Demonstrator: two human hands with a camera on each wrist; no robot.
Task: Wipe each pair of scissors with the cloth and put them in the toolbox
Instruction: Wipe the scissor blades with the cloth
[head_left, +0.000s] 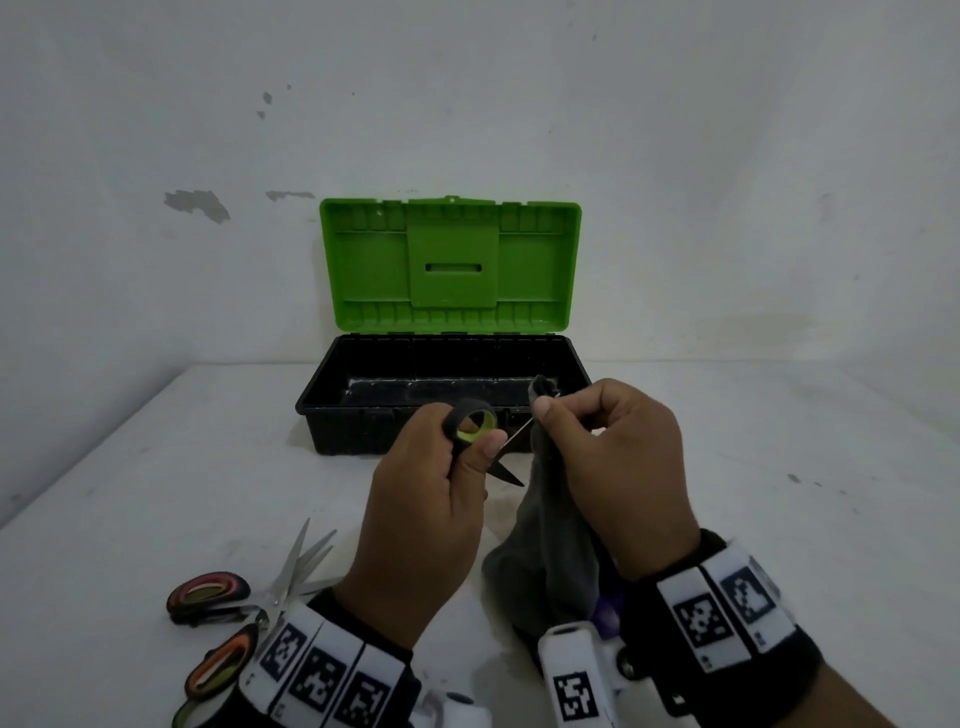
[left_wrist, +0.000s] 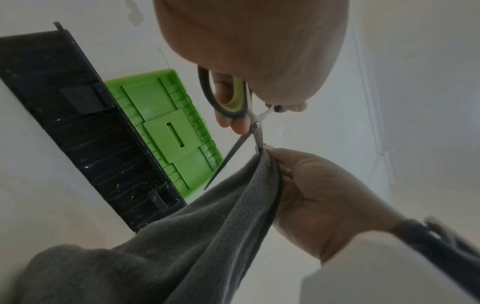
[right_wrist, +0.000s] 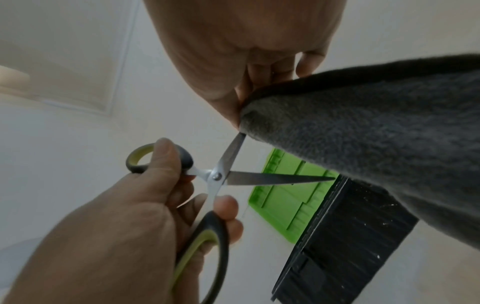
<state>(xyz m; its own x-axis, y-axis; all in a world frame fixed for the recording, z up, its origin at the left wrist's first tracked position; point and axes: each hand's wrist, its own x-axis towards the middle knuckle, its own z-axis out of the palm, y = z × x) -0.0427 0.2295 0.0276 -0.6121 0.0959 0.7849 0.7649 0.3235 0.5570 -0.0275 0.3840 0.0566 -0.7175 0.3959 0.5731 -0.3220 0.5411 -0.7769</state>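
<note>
My left hand (head_left: 467, 452) grips a pair of scissors (head_left: 470, 421) by its black and lime-green handles, blades spread apart, just in front of the toolbox. My right hand (head_left: 566, 415) pinches a grey cloth (head_left: 545, 545) around the upper blade near its tip; the lower blade points free to the right. From the right wrist, the scissors' pivot (right_wrist: 217, 175) shows, and the cloth (right_wrist: 363, 133) covers one blade tip. The cloth (left_wrist: 207, 226) hangs down to the table. The black toolbox (head_left: 332, 410) stands open with its green lid (head_left: 452, 265) upright; its inside looks bare.
More scissors (head_left: 234, 613) with black handles lined in pink, orange and green lie piled at the table's near left, blades pointing away. Something purple (head_left: 608, 613) peeks out under the cloth by my right wrist. A white wall stands close behind the toolbox.
</note>
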